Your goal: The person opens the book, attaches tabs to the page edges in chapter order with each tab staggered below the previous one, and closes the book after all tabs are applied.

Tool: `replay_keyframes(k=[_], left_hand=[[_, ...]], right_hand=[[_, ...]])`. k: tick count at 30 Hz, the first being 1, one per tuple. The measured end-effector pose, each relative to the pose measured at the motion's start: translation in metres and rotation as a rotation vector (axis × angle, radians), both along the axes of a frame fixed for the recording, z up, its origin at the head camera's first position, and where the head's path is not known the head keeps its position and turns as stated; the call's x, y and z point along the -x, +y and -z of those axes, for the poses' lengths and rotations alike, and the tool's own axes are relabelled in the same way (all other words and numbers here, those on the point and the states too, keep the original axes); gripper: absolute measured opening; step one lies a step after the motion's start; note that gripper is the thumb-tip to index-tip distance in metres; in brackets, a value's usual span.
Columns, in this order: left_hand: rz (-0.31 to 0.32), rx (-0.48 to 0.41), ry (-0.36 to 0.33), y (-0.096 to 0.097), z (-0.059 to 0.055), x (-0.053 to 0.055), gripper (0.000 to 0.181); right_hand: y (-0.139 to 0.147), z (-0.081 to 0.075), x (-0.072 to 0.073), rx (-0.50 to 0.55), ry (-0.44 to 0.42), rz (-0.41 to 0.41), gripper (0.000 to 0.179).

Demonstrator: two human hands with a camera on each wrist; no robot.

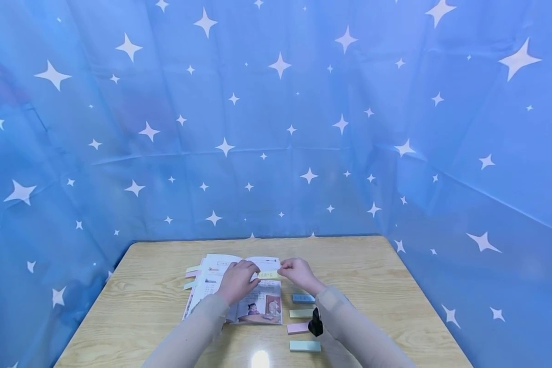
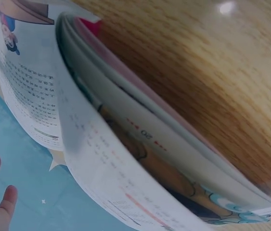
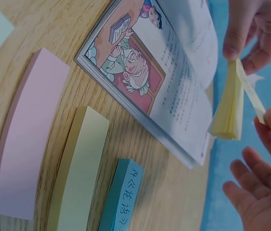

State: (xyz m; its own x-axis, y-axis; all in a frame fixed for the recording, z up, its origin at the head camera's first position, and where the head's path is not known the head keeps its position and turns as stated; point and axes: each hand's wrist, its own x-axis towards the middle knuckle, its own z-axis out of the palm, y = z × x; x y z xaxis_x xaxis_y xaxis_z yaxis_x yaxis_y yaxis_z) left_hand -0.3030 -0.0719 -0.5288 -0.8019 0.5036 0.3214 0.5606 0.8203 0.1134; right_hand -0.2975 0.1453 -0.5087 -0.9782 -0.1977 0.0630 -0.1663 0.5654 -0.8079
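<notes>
Left hand point(image 1: 239, 281) pinches one end of the yellow pad point(image 3: 227, 110), up over the open book point(image 1: 257, 306); right hand point(image 1: 300, 273) nips a splayed strip point(image 3: 253, 98) by its tip (other fingers loose); blue pad point(image 3: 122, 195) lies beside the book.

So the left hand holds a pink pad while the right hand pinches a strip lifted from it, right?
Not quite: the pad is yellow, not pink, as the right wrist view shows. The left hand does hold it while the right hand pinches a strip lifted from it.
</notes>
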Motion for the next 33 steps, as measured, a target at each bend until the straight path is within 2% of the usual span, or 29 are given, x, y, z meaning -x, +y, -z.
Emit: replay_keyframes(k=[11,18,22,27,33], left_hand=[[0.004,0.003,-0.002,-0.005,0.003,0.0,0.023],[-0.021,-0.035,0.02,-0.019,0.005,0.003,0.022],[-0.028,-0.04,0.025,-0.023,0.008,0.006,0.024],[-0.045,-0.041,-0.013,-0.023,0.009,0.005,0.025],[-0.072,-0.05,-0.044,-0.022,0.009,0.003,0.025]], right_hand=[[0.001,0.003,0.004,-0.027,0.02,-0.007,0.021],[0.011,-0.001,0.006,-0.009,-0.001,0.04,0.022],[0.017,0.004,0.006,0.021,-0.027,0.06,0.029],[0.021,0.014,0.001,0.046,-0.082,0.05,0.039],[0.026,0.026,-0.005,0.013,-0.108,0.043,0.035]])
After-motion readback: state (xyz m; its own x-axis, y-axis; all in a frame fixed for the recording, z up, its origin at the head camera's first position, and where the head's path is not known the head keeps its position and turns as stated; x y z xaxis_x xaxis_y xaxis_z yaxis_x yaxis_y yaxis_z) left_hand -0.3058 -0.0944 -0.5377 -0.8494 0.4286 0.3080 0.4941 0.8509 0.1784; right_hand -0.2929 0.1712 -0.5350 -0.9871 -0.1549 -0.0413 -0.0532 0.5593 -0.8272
